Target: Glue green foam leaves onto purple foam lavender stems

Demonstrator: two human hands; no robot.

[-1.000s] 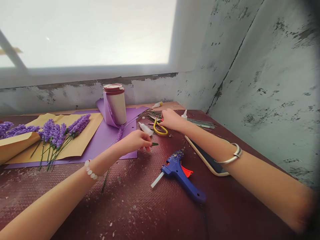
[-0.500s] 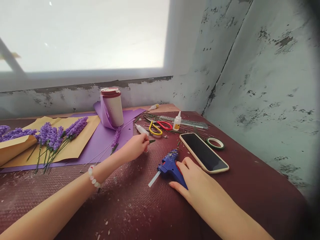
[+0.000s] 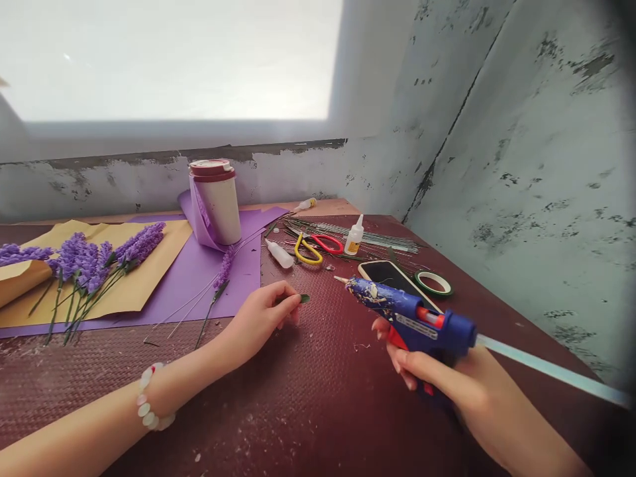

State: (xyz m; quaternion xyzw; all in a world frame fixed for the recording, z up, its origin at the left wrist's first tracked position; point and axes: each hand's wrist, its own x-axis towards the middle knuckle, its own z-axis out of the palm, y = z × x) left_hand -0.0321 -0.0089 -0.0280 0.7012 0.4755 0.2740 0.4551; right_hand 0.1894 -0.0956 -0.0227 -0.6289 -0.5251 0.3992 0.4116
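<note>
My right hand (image 3: 442,374) is wrapped round the handle of a blue hot glue gun (image 3: 397,308), raised above the table. Its nozzle points left and a clear glue stick (image 3: 546,368) juts out of its back. In a pinch, my left hand (image 3: 271,315) holds a small dark green leaf (image 3: 305,299), whose tip shows past the fingers. Left of that hand lies a purple flower stem (image 3: 224,271) with thin wires beside it. A white squeeze bottle (image 3: 281,254) rests on its side just beyond the left hand.
Scissors (image 3: 318,246), a glue bottle (image 3: 354,236) and wires (image 3: 377,240) lie toward the back. A phone (image 3: 381,271) and green tape roll (image 3: 434,283) are behind the glue gun. Purple flowers (image 3: 82,262) lie on brown paper (image 3: 163,262), near a lidded cup (image 3: 223,205).
My right hand has lifted the glue gun off the table and turned it so its nozzle points left. My left hand has come slightly nearer, still pinching the leaf.
</note>
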